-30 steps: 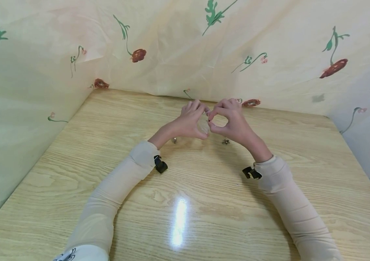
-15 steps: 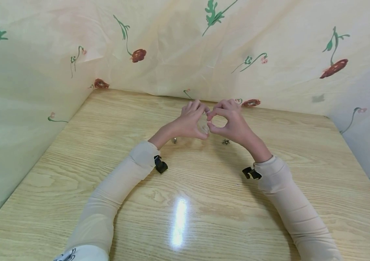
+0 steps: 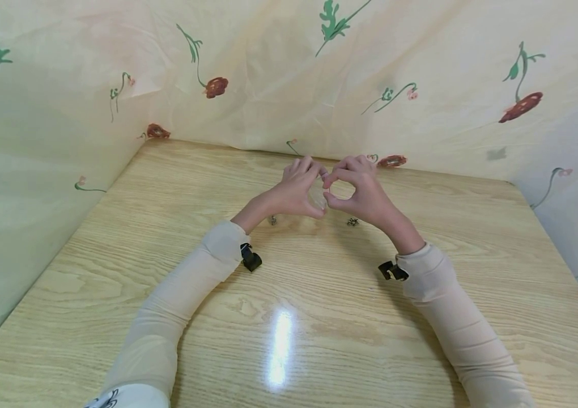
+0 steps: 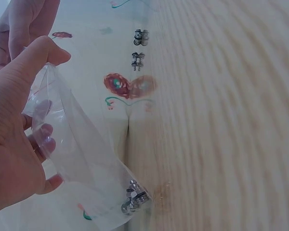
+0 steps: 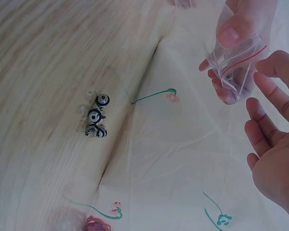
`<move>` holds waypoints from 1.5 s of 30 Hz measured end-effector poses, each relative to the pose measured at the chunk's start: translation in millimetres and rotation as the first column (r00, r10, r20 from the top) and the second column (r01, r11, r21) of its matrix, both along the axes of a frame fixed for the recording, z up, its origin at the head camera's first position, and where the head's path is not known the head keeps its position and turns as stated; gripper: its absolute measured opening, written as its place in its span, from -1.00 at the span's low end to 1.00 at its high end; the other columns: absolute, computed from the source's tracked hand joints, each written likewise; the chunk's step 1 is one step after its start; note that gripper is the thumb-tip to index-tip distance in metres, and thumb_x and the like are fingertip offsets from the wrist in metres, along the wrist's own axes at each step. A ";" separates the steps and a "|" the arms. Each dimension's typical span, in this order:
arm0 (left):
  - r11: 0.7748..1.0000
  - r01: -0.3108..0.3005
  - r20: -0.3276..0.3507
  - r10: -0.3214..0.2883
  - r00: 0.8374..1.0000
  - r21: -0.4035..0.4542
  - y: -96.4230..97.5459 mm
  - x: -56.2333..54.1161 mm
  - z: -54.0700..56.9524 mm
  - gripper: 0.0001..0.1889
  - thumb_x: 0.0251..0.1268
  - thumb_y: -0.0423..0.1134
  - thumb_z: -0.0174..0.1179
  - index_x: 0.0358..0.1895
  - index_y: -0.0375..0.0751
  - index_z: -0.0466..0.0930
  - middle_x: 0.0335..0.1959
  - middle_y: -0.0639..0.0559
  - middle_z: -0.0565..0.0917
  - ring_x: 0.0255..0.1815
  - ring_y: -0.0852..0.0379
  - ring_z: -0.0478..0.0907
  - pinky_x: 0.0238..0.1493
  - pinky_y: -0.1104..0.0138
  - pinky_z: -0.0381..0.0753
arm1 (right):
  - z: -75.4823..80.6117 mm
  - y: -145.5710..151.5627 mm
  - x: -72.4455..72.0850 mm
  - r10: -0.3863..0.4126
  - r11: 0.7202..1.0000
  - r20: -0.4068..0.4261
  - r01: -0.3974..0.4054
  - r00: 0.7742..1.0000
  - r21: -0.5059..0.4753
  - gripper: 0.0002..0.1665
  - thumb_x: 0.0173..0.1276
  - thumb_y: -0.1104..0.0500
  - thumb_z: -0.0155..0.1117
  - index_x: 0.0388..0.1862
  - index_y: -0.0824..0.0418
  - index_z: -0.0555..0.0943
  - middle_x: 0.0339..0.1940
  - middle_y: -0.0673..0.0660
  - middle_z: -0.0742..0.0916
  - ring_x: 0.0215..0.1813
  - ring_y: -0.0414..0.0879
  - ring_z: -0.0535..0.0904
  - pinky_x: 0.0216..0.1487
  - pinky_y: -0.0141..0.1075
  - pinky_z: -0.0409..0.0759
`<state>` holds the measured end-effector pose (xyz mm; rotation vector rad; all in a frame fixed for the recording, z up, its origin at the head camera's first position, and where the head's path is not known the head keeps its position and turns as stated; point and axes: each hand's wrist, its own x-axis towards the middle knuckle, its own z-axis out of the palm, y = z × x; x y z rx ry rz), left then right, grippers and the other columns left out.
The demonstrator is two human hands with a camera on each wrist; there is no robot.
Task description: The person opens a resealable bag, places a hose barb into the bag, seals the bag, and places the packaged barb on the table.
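My left hand (image 3: 293, 191) holds a clear zip bag (image 4: 82, 144) by its mouth, with thumb and fingers on either side. A red line (image 5: 248, 58) runs along the bag's seal. At the bottom of the bag lie several small metal parts (image 4: 134, 197). My right hand (image 3: 364, 190) is beside the bag's mouth, thumb and forefinger bent towards each other with a small gap between the tips. Nothing shows between them. On the table below this hand sits a little cluster of shiny metal parts with black rings (image 5: 96, 116).
The wood-grain table (image 3: 279, 283) bears a bright light reflection near its front. Flower-patterned sheeting (image 3: 268, 73) hangs behind the table and along its sides, close behind both hands. Black wrist mounts (image 3: 251, 258) sit at the sleeve cuffs.
A tiny dark piece between my right fingertips one second ago is gone from there; the fingertips now stand slightly apart. Both arms and the bag have stayed nearly in place.
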<state>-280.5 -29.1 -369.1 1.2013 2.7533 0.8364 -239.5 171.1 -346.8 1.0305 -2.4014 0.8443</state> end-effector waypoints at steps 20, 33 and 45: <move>1.000 0.001 -0.004 -0.001 1.000 0.008 0.1 -0.3 -2.5 -0.35 0.09 0.00 0.39 0.22 -0.07 0.31 0.21 -0.14 0.28 0.10 -0.01 0.14 0.25 0.01 0.12 | 1.1 4.0 0.0 -0.011 1.000 0.012 0.011 1.000 -0.002 -0.86 0.17 0.30 0.50 -0.26 0.20 0.76 -0.10 0.25 0.68 -0.02 0.18 0.37 0.18 0.12 0.17; 1.000 0.004 0.008 -0.004 1.000 0.019 0.6 0.6 -2.2 -0.35 0.06 -0.02 0.44 0.17 -0.11 0.32 0.18 -0.17 0.27 0.09 -0.03 0.12 0.26 0.00 0.10 | 1.5 26.5 -0.1 -0.031 0.999 0.051 0.032 0.998 -0.027 -0.85 0.18 0.37 0.49 -0.26 0.23 0.75 -0.11 0.23 0.69 0.01 0.14 0.42 0.17 0.10 0.24; 1.000 -0.014 0.003 0.014 1.000 0.012 0.7 2.8 -0.8 -0.36 0.07 -0.01 0.45 0.15 -0.12 0.33 0.12 -0.06 0.24 0.11 -0.04 0.12 0.24 0.01 0.10 | -9.9 51.4 6.4 -0.070 0.996 0.099 0.065 0.993 0.055 -0.83 0.16 0.36 0.50 -0.25 0.25 0.74 -0.11 0.27 0.66 0.03 0.16 0.37 0.10 0.06 0.26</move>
